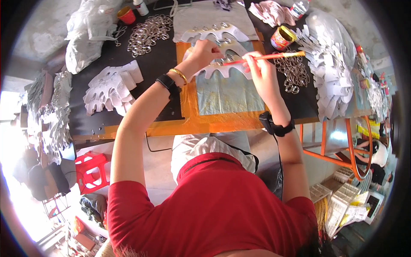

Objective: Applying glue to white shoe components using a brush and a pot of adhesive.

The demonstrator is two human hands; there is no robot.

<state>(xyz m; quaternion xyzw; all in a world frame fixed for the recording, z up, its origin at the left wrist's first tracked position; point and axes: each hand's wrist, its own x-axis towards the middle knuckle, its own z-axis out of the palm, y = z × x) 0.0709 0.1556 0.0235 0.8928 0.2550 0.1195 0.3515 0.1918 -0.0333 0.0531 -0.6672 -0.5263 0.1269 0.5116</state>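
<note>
My right hand (262,68) grips a red-handled brush (274,56) between thumb and fingers. Its yellowish end points right, while the red end reaches toward my left hand. My left hand (204,52) is closed, fingertips pinched together over white scalloped pieces (220,73); whatever they hold is too small to make out. Metal rings lie on these pieces, between and just beyond my hands. Farther back, another white scalloped strip (214,34) carries a row of rings. Beneath my hands spreads a stained bluish sheet (227,96) on an orange-taped board (188,100).
Metal rings are heaped at left (150,34) and right (292,73). Stacked white scalloped pieces (112,88) lie left, with more piled right (332,81). A red-yellow tub (282,37) stands near the right heap; a red cup (126,15) sits far left. A red stool (92,171) is below.
</note>
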